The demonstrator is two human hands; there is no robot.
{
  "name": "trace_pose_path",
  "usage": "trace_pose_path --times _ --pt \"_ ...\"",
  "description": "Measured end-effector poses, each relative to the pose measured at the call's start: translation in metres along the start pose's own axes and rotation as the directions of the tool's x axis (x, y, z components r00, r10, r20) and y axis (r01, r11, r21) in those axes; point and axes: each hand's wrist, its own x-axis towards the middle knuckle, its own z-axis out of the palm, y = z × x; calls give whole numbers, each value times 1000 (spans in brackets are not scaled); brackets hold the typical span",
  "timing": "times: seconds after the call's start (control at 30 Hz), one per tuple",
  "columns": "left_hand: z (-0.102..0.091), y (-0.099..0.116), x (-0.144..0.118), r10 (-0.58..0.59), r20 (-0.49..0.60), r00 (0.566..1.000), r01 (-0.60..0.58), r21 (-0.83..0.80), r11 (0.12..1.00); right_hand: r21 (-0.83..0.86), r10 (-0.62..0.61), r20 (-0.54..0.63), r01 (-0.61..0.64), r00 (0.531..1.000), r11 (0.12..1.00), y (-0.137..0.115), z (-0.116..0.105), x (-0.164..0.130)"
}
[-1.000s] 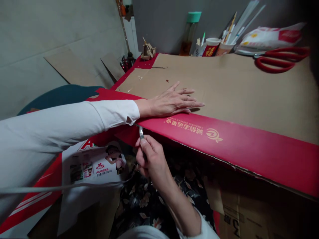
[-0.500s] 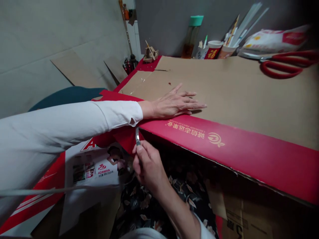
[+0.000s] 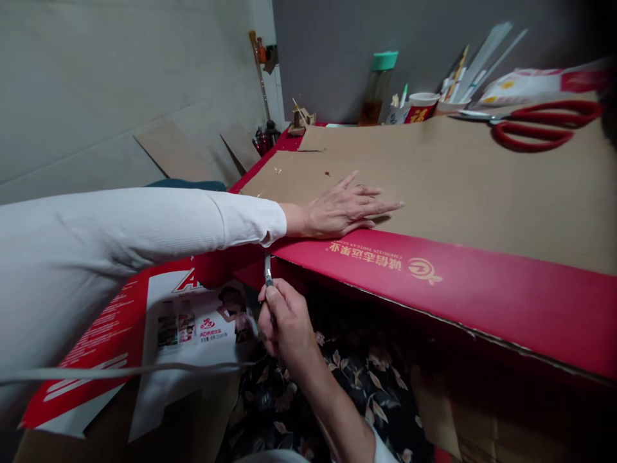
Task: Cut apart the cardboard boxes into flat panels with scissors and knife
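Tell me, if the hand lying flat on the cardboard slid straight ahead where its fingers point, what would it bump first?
Nothing close: the left hand points across bare cardboard sheet. Depth is unclear.

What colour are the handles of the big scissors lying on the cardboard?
Red. The scissors show only in the head view, at the far right of the cardboard sheet.

Dim indoor corner, lit weakly from the near side. Pale grey-beige wall on the left, darker grey wall behind. Loose cardboard offcuts leaning against the left wall. Far edge of the bench crowded with a green-capped bottle, paper cups and red-handled scissors.
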Motion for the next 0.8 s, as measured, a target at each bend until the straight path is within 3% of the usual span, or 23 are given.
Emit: trace_pose_path --times 0.2,0.47,0.63,0.8 --pt "0 0 -3 -11 -40 999 12 20 1000 26 -16 81 14 997 1000 -2 -9 12" --pt "-3 -1 1 -29 7 1000 30 -77 997 -49 -15 40 16 999 999 1 -3 5" --pt "-2 -1 -1 -4 0 1000 4 -146 989 -39 -28 47 29 999 999 -2 -2 23" --pt "-7 6 -2 -164 4 986 164 -85 983 -38 -8 66 10 998 999 1 -2 22"
